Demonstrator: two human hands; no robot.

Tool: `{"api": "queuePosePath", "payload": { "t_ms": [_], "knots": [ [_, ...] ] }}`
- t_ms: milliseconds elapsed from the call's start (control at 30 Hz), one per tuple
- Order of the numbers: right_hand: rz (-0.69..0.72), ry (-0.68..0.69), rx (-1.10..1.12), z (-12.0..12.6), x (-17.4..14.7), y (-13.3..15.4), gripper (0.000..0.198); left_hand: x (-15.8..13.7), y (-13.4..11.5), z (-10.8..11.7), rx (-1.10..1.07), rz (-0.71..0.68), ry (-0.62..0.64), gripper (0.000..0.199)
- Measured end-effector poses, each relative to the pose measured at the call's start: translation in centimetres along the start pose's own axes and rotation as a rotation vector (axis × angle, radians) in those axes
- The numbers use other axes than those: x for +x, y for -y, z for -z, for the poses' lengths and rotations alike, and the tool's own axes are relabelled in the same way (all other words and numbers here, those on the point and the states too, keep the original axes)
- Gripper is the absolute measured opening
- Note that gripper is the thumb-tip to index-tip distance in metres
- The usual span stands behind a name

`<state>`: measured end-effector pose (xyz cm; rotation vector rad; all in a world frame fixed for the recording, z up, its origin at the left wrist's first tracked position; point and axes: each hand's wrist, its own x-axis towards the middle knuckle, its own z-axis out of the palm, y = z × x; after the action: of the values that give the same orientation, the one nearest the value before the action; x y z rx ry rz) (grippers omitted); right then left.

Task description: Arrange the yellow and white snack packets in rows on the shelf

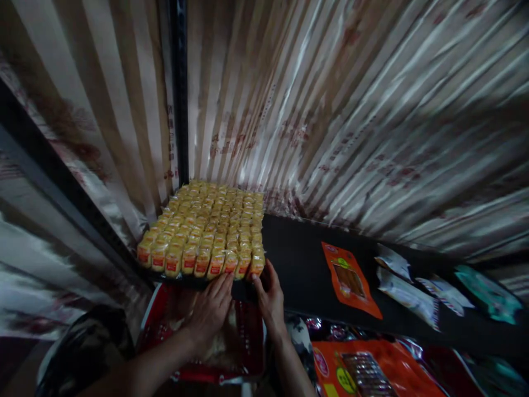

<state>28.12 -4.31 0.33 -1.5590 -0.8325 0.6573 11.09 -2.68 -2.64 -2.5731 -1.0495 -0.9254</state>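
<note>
Rows of small yellow wrapped snack cakes (206,226) with red-orange labels stand packed in a block at the shelf's left end. My left hand (215,300) reaches up to the front row, its fingers stretched out and touching the lower front of the packs. At the block's front right corner is my right hand (270,300), thumb at the front of the corner pack and fingers along its right side. Thumb and fingers are apart, and neither hand lifts a pack. Below my hands is a red basket (250,336) with pale contents, partly hidden by my left arm.
The black shelf (293,248) runs right, bearing an orange food packet (349,278), several white packets (407,295) and a teal packet (490,292). Striped sheeting (330,110) hangs behind. A dark post (177,94) stands at the back corner. Larger orange packets (397,364) lie below the shelf edge.
</note>
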Motion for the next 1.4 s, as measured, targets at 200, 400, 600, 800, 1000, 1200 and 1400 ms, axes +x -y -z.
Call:
{"api": "queuePosePath", "payload": {
  "t_ms": [200, 400, 600, 800, 1000, 1200, 1400],
  "knots": [
    [0.020, 0.023, -0.102, 0.0, 0.4, -1.0, 0.065, 0.5, 0.1, 0.1, -0.014, 0.013, -0.004, 0.042],
    [0.060, 0.016, -0.220, -0.2, 0.2, -0.3, 0.065, 0.9, 0.3, 0.5, -0.045, -0.015, -0.004, 0.041],
    [0.137, -0.006, -0.296, -1.0, -0.1, -0.1, 0.074, 1.2, 0.4, 0.4, -0.081, -0.017, -0.079, 0.044],
    [0.176, -0.014, -0.417, -2.2, -0.1, -0.2, 0.072, 1.1, 0.5, 0.2, -0.109, -0.013, -0.076, 0.050],
    [0.160, -0.045, -0.497, -2.6, 0.2, 0.1, 0.069, 0.9, 0.6, -0.1, -0.119, -0.009, -0.048, 0.052],
    [0.182, -0.076, -0.566, -2.9, 0.2, 0.1, 0.068, 0.9, 0.6, -0.3, -0.105, -0.005, -0.050, 0.054],
    [0.176, -0.076, -0.578, -2.9, 0.1, 0.2, 0.069, 1.0, 0.7, -0.2, -0.071, -0.037, -0.070, 0.048]
  ]
}}
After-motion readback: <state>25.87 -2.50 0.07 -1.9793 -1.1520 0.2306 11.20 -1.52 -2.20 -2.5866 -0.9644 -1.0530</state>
